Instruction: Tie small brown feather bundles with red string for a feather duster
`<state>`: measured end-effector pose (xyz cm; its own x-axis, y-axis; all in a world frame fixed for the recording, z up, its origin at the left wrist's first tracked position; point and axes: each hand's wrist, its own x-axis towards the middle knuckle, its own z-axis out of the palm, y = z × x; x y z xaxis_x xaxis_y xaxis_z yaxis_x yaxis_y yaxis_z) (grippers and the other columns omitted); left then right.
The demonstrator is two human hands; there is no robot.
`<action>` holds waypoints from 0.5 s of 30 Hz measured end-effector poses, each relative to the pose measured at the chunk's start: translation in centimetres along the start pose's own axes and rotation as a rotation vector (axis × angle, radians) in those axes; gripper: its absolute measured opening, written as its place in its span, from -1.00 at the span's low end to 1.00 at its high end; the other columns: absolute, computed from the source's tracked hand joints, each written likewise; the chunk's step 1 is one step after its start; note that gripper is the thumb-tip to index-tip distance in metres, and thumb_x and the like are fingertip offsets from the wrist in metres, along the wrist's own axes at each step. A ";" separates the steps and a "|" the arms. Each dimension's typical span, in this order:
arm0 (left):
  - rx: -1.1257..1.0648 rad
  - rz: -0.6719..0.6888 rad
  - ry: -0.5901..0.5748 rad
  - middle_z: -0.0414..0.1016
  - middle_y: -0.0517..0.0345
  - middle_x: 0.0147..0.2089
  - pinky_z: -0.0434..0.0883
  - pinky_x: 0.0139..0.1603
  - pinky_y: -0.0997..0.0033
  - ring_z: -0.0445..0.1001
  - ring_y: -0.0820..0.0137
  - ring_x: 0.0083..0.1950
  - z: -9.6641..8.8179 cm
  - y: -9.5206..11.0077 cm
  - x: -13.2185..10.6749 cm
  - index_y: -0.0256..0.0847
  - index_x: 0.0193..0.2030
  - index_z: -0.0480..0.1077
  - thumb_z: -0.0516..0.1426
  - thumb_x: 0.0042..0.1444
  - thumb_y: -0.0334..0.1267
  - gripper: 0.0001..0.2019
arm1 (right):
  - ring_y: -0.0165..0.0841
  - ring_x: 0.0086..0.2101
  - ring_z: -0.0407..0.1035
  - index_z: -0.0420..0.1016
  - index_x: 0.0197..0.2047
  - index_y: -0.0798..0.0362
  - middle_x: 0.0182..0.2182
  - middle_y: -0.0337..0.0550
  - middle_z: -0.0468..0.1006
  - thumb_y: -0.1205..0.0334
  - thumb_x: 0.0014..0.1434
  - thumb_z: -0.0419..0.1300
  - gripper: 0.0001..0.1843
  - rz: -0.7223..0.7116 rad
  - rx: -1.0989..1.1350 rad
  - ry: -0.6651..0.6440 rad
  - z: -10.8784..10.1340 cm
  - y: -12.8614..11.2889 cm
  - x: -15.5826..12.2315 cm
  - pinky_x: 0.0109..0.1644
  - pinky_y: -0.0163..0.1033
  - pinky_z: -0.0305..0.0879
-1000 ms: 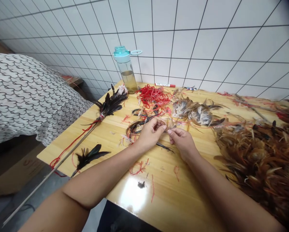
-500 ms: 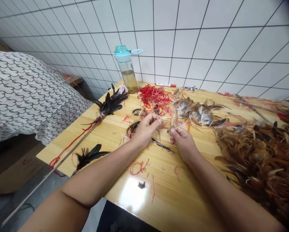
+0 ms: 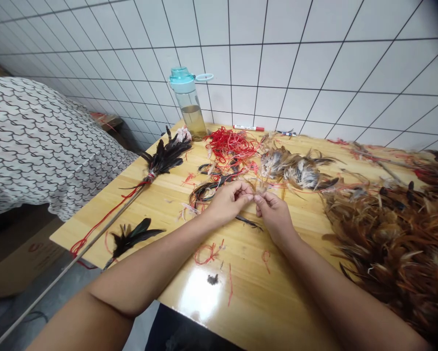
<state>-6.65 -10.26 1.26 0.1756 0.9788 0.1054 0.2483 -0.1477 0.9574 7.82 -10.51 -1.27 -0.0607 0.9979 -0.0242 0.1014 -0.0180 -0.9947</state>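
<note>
My left hand [image 3: 230, 201] and my right hand [image 3: 275, 214] meet above the middle of the table, fingertips nearly touching. Both are closed in a pinch on a small, wispy brown feather [image 3: 258, 187], partly hidden by the fingers. Just under the left hand lies a loose bundle of dark feather strands [image 3: 200, 192], and a thin black feather [image 3: 248, 223] extends below the fingertips. Beyond the hands are a tangle of red string [image 3: 229, 145] and a bunch of grey-brown feathers [image 3: 290, 168].
A stick with black feathers bound to its end [image 3: 164, 158] lies along the left edge, near loose black feathers [image 3: 133, 239]. A large brown feather pile [image 3: 394, 243] covers the right side. A water bottle [image 3: 192, 109] and red marker [image 3: 248, 128] stand by the tiled wall. Patterned cloth [image 3: 50, 141] hangs left.
My hands have come together, the left shifting right and slightly down, so the fingertips meet at the feather. The whole view has shifted slightly.
</note>
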 end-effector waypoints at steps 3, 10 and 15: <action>-0.125 -0.044 0.014 0.40 0.19 -0.35 0.27 -0.23 0.48 0.34 0.49 -0.31 0.0 -0.2 0.1 -0.27 -0.32 0.36 0.18 0.02 -0.24 -0.86 | -0.45 -0.61 0.14 0.31 -0.56 0.02 -0.70 -0.33 0.27 -0.07 0.00 0.17 -0.66 0.016 -0.007 0.013 0.0 -0.1 -0.1 -0.49 -0.30 0.07; -0.401 -0.156 0.023 0.35 0.25 -0.44 0.22 -0.36 0.51 0.27 0.55 -0.43 0.4 -0.1 0.1 -0.27 -0.33 0.29 0.22 -0.01 -0.21 -0.78 | -0.46 -0.61 0.11 0.32 -0.54 0.03 -0.69 -0.34 0.24 -0.03 0.00 0.16 -0.69 0.041 0.021 0.044 0.1 0.0 -0.1 -0.49 -0.30 0.06; -0.389 -0.147 0.018 0.30 0.27 -0.42 0.18 -0.34 0.54 0.22 0.59 -0.41 0.4 -0.2 0.0 -0.29 -0.36 0.33 0.26 -0.05 -0.17 -0.75 | -0.46 -0.60 0.11 0.30 -0.58 0.03 -0.69 -0.34 0.21 -0.04 0.02 0.16 -0.67 -0.008 -0.029 0.028 0.2 0.6 0.0 -0.49 -0.30 0.04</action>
<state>-6.38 -10.32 0.96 0.1476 0.9883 -0.0383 -0.1093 0.0548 0.9925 7.71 -10.55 -1.85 -0.0336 0.9993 -0.0135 0.1299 -0.0090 -0.9915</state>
